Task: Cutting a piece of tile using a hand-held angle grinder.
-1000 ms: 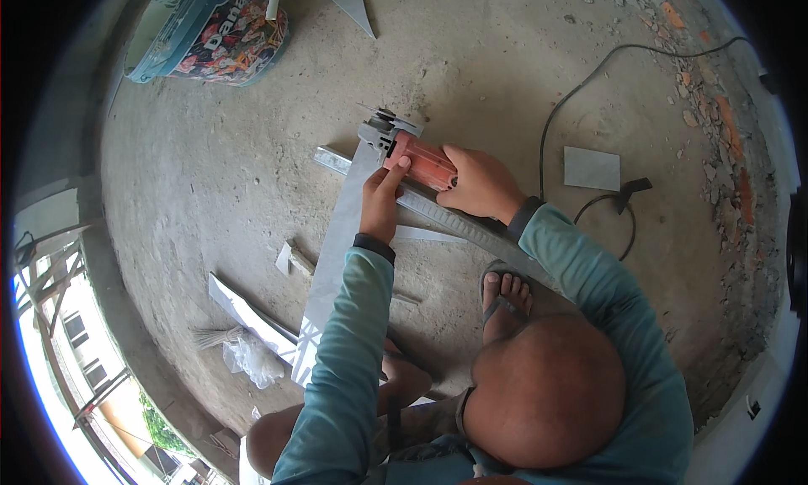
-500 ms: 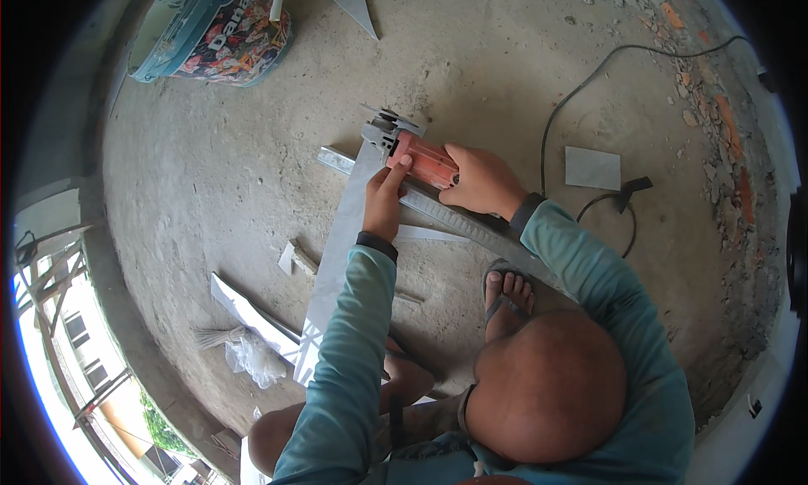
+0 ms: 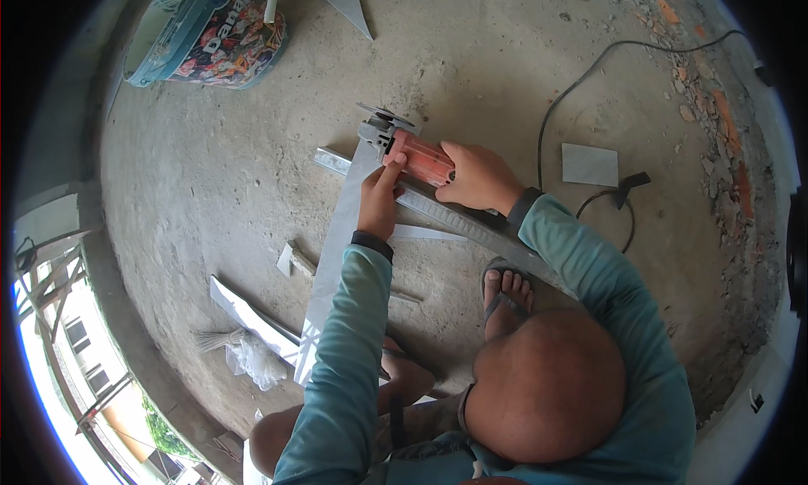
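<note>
We support the grinder (image 3: pixel 425 159) with both hands at the far end of the tile strip (image 3: pixel 340 226). Our right hand (image 3: pixel 484 182) is closed around the rear of the housing; our left hand (image 3: pixel 380 200) is curled at the front, thumb laid flat on the casing, with its finger ends hidden from us. For good control, we should divide the load between rear and front grips, press evenly and lock both wrists. The left thumb lies close to the grinder's head, so we should check that no fingertip reaches the disc (image 3: pixel 369 109). The cord (image 3: pixel 542 140) lies to the right on the floor (image 3: pixel 210 165) and should stay clear of the disc, as should the sandalled foot (image 3: pixel 505 293) near the metal bar (image 3: pixel 459 221). The tile strip lies across that bar, which we should treat as its support and avoid tipping. The grinder has a scuffed red housing, a grey metal head and a thin disc seen nearly edge-on. We cannot determine whether the disc is turning or touching the tile. The strip is pale grey, long and narrow, running toward us beside the left sleeve (image 3: pixel 349 333).
</note>
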`<control>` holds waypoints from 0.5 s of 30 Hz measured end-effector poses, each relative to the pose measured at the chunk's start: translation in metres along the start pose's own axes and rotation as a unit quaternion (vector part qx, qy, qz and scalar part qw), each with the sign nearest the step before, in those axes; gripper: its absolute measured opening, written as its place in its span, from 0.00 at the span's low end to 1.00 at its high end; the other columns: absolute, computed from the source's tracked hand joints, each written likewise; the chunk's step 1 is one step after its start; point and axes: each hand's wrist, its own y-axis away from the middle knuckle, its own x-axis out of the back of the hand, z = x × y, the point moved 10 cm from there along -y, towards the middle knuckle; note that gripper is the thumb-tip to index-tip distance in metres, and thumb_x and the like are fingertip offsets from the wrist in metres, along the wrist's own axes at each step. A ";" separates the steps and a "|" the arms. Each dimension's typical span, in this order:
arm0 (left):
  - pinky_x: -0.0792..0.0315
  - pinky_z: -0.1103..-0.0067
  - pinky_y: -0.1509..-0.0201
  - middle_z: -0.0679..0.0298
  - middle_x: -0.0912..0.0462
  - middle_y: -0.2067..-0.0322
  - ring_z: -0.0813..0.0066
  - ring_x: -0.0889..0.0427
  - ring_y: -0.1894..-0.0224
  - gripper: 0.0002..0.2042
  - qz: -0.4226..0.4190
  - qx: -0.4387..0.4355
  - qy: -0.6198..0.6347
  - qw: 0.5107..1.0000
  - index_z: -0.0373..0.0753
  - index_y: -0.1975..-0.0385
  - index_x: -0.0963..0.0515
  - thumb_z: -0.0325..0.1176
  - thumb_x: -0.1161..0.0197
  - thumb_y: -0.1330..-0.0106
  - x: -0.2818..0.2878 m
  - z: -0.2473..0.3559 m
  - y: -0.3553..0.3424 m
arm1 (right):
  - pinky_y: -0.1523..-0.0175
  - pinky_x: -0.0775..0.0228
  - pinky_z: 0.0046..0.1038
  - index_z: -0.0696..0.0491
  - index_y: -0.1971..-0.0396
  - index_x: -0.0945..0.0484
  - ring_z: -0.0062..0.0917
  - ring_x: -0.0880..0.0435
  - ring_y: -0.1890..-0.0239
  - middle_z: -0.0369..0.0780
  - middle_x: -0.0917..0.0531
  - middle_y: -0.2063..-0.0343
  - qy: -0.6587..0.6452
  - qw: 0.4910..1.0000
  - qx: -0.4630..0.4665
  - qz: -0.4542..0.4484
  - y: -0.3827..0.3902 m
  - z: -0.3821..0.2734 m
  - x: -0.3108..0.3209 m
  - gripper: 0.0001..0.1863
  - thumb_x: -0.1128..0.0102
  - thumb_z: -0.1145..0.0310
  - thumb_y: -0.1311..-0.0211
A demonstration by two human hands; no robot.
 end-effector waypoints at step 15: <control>0.32 0.64 0.46 0.51 0.25 0.56 0.54 0.26 0.49 0.34 0.178 -0.202 -0.418 0.868 0.30 0.52 0.27 0.62 0.39 0.38 0.063 0.030 0.029 | 0.57 0.25 0.45 0.56 0.65 0.27 0.49 0.17 0.63 0.50 0.17 0.69 0.035 0.999 -0.015 -0.013 0.002 0.003 -0.003 0.22 0.32 0.60 0.59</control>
